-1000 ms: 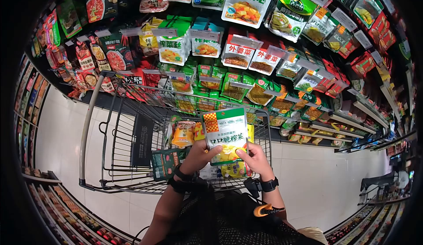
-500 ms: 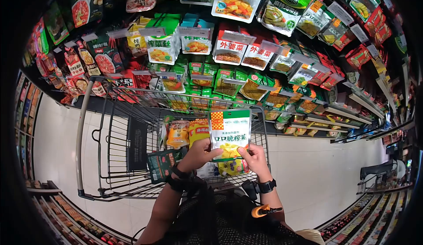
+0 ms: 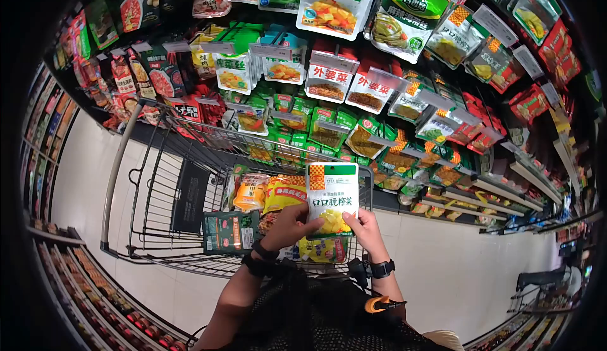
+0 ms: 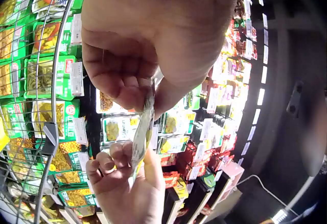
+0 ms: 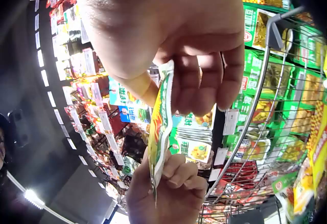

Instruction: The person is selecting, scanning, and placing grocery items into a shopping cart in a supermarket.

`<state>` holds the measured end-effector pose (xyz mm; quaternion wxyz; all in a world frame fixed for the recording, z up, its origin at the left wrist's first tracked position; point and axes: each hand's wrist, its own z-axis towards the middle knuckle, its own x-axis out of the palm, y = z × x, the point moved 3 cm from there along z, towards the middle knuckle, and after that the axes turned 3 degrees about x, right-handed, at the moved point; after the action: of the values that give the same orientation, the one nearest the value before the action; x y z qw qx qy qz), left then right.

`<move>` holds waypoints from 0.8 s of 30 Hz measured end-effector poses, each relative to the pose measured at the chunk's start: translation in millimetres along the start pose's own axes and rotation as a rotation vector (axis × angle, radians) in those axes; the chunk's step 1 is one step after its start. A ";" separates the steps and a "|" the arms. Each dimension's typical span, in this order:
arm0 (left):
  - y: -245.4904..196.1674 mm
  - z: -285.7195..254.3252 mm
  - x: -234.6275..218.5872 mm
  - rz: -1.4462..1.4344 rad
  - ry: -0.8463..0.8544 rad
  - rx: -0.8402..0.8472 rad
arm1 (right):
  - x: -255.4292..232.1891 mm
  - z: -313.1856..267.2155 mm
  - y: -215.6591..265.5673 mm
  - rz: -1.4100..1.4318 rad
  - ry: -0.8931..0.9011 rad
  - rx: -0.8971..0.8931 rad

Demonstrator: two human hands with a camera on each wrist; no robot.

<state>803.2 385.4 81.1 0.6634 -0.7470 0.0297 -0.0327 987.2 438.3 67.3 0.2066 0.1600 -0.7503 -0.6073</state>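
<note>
Both hands hold a white and green pouch of pickled vegetables in front of the body, its printed front facing up at the head camera. The left hand pinches the lower left edge, thumb on the front. Gripping the lower right edge is the right hand, its thumb also across the front. Seen edge-on in the left wrist view, the pouch is thin, with the left fingers and thumb on either side of it. The right wrist view shows the pouch between right thumb and curled fingers.
Below the hands stands a wire shopping cart holding a yellow packet, an orange packet and a dark green packet, among others. Shelves of hanging pouches run along the far side. Pale floor tiles show at right.
The pouch has gone from slightly tilted to nearly upright in the head view, still in both hands. The cart has shifted a little left in view, showing more of the yellow packet.
</note>
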 end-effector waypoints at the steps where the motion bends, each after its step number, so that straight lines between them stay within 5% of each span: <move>1: 3.3 0.7 3.6 0.004 -0.010 -0.002 | -4.6 -0.2 -1.4 0.057 -0.011 0.025; 6: 14.9 6.3 28.6 -0.081 -0.028 0.002 | -37.6 2.7 -13.4 0.001 0.163 0.038; 24: 27.9 -6.9 43.9 -0.031 -0.168 0.043 | -49.9 14.1 -25.0 -0.169 0.357 0.131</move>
<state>846.3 371.4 54.6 0.6790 -0.7329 -0.0383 0.0194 1022.9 469.4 34.6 0.2735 0.3406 -0.7235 -0.5345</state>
